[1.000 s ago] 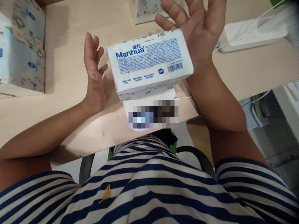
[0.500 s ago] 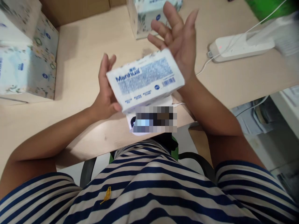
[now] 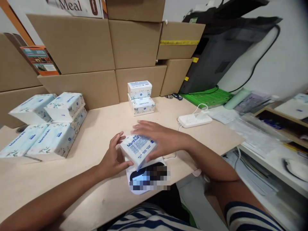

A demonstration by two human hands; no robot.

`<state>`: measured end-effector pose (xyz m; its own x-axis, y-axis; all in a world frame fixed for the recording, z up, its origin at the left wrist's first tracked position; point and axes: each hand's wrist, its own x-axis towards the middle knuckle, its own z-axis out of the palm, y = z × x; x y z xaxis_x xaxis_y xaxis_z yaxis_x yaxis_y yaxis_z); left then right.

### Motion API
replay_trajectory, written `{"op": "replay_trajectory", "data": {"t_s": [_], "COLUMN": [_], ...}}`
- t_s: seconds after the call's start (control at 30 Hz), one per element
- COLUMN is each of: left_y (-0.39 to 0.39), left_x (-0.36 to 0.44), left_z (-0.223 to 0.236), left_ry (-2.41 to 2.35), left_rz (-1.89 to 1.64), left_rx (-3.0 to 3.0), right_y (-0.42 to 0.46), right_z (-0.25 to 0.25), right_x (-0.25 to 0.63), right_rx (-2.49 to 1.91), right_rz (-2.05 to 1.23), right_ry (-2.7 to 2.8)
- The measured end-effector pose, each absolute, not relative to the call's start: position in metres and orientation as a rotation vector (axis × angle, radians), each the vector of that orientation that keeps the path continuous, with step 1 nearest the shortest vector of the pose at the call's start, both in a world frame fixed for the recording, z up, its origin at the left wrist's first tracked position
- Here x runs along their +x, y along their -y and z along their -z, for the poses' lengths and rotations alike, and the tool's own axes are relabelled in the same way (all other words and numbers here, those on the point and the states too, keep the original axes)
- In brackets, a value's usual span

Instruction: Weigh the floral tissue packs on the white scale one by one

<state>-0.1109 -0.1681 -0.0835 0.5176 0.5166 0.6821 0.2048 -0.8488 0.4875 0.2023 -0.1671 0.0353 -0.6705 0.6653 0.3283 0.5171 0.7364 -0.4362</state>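
Observation:
A white and blue tissue pack (image 3: 139,148), printed "Manhua", is tilted between my two hands above the near edge of the table. My left hand (image 3: 114,157) grips its left end, thumb at the front and fingers behind. Around the right end is my right hand (image 3: 160,138), its thumb at the front corner and its fingers over the back edge, slightly blurred. Just beneath the pack lies a white device (image 3: 141,191) with a dark panel, partly covered by pixelation; whether the pack touches it I cannot tell.
Stacked tissue packs (image 3: 51,141) stand at the left, with two more packs (image 3: 141,106) stacked at the back. Cardboard boxes (image 3: 89,45) line the rear. A white power strip (image 3: 194,120) with cables lies at the right, near a green mat (image 3: 207,98).
The view has lifted to show more of the table and boxes. My right hand, earlier spread with raised fingers beside the pack, has come round its right end. My left hand keeps its hold.

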Motion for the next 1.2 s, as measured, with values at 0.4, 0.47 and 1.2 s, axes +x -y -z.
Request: {"op": "replay_trajectory", "data": {"t_s": [0.4,0.47,1.2], "left_y": [0.162,0.160,0.159], "left_x": [-0.102,-0.100,-0.082], "left_z": [0.091,0.090,0.090], "left_ry": [-1.038,-1.058,-0.952], "left_rz": [-1.008,-0.977,-1.003], "left_rx": [1.936,1.816,1.550], "right_y": [0.078,0.054,0.005], "right_z": [-0.076,-0.094,-0.046], "right_x": [0.187,0.198,0.207], "right_rx": [-0.977,-1.155,-1.597], "right_rz": [0.051,0.094,0.505], "right_ry": [2.906,2.824,2.551]}}
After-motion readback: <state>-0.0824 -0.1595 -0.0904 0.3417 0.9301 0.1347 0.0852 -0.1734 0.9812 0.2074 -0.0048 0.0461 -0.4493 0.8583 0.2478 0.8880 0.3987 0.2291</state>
